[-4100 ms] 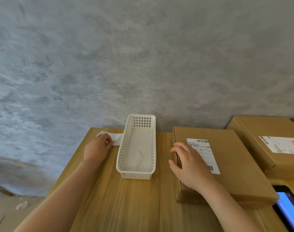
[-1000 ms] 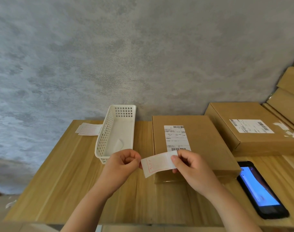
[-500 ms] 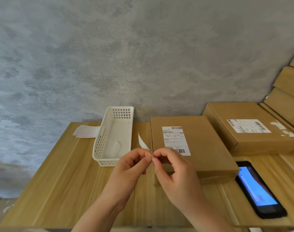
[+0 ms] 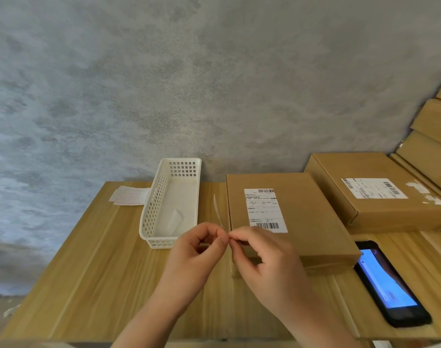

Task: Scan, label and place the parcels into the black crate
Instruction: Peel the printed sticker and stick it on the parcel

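Both hands meet in front of the cardboard parcel (image 4: 289, 217), which lies on the tabletop (image 4: 93, 272) at about 1 o'clock from them. The left hand (image 4: 196, 249) and right hand (image 4: 262, 257) each have a grip pinching a thin sticker label (image 4: 218, 212), probably peeling its backing. Next, I think, it must be pressed flat on the parcel.

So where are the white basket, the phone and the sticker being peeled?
Basket (image 4: 149, 228): head view, left wall.
Phone (image 4: 387, 285): head view, lit screen.
Sticker (image 4: 218, 212): head view, thin edge above the fingertips.
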Motion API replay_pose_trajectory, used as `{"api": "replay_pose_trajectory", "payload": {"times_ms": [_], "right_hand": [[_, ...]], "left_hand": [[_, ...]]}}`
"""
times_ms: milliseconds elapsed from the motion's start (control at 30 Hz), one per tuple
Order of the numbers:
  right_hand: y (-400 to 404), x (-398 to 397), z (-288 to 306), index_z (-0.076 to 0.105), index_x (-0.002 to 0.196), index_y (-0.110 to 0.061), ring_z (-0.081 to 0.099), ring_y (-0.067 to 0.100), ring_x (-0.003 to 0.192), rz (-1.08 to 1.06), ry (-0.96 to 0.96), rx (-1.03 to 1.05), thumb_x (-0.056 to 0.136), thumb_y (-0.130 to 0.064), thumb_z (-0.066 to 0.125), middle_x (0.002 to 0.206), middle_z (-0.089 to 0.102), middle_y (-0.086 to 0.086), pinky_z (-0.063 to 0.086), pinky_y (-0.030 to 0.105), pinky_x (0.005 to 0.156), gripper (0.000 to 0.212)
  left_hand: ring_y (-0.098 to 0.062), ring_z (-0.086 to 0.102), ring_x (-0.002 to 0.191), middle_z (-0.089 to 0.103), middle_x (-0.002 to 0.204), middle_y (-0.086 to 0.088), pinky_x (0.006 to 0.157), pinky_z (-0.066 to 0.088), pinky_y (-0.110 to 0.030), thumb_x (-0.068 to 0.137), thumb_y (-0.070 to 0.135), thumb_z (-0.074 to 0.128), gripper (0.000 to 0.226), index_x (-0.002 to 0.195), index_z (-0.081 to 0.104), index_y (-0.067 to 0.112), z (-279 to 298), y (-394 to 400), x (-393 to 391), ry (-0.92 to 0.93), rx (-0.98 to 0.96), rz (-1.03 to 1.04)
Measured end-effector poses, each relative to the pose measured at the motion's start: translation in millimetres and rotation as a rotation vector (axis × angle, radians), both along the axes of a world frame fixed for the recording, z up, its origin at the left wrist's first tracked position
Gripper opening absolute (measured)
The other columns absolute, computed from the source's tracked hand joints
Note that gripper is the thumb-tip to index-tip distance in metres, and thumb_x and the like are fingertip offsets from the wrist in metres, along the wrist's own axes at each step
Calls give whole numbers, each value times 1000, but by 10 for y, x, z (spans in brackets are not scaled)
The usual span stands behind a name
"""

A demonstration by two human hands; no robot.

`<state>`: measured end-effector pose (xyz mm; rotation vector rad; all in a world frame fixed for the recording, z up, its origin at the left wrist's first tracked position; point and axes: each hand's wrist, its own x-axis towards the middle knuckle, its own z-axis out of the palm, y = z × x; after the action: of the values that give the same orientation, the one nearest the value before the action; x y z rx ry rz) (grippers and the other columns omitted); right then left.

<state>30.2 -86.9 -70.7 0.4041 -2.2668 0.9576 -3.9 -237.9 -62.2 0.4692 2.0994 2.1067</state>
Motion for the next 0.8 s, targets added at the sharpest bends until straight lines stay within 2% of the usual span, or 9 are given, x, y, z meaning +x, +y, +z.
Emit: {"api": "replay_pose_trajectory", "payload": {"times_ms": [67, 133, 200, 367, 500, 600, 733, 800], "right_hand": [[0, -2, -15, 70, 98, -14, 65, 8, 82, -12, 33, 55, 93, -18, 61, 90, 69, -8, 53, 27, 68, 10], [-7, -3, -20, 70, 98, -13, 65, 6, 86, -18, 50, 72, 92, -15, 63, 92, 70, -7, 53, 24, 72, 10], [-11, -5, -18, 71, 98, -12, 65, 6, 86, -18, 49, 73, 92, -15, 62, 93, 70, -7, 53, 23, 73, 11], [-14, -5, -22, 70, 99, -12, 65, 6, 87, -18, 42, 92, 91, -15, 63, 95, 70, -7, 53, 23, 74, 11], [-13, -11, -22, 70, 98, -13, 65, 6, 87, -18, 47, 109, 91, -14, 64, 94, 70, -7, 52, 21, 74, 10], [-17, -18, -30, 70, 98, -12, 65, 6, 87, -27, 67, 128, 90, -12, 65, 94, 70, -6, 52, 21, 75, 9], [-40, -20, -26, 69, 98, -13, 65, 7, 84, -11, 50, 133, 91, -15, 63, 91, 70, -6, 53, 23, 72, 9], [-59, -21, -15, 69, 96, -16, 65, 7, 79, 10, -36, 21, 92, -18, 63, 86, 68, -9, 53, 27, 67, 8]], "left_hand": [[-17, 48, 70, 59, 72, -1, 69, 39, -31, 73, 46, 64, 27, 77, 69, 19, -19, -13, -11, -2, -11, 0], [-16, 48, 70, 59, 71, -1, 67, 39, -27, 76, 40, 65, 21, 75, 69, 19, -36, -21, -24, -2, -21, 6], [-15, 47, 69, 58, 70, 0, 65, 38, -24, 79, 33, 64, 16, 75, 69, 19, -45, -25, -34, -9, -25, 9], [-15, 47, 69, 58, 71, -1, 65, 38, -26, 75, 41, 64, 24, 76, 69, 18, -52, -39, -46, -12, -24, -4], [-13, 47, 68, 58, 69, 2, 63, 38, -22, 75, 37, 64, 20, 74, 68, 18, -56, -34, -53, -14, -21, 3], [-12, 45, 66, 56, 67, 2, 61, 38, -20, 79, 26, 62, 12, 72, 67, 17, -51, -30, -60, -9, -20, 14], [-13, 45, 65, 53, 66, -2, 62, 37, -24, 71, 38, 64, 23, 74, 66, 15, -85, -31, -71, 20, -13, 35], [-16, 47, 67, 55, 68, -10, 65, 39, -28, 71, 39, 63, 23, 74, 67, 17, -117, -39, -87, 46, -9, 37]]}}
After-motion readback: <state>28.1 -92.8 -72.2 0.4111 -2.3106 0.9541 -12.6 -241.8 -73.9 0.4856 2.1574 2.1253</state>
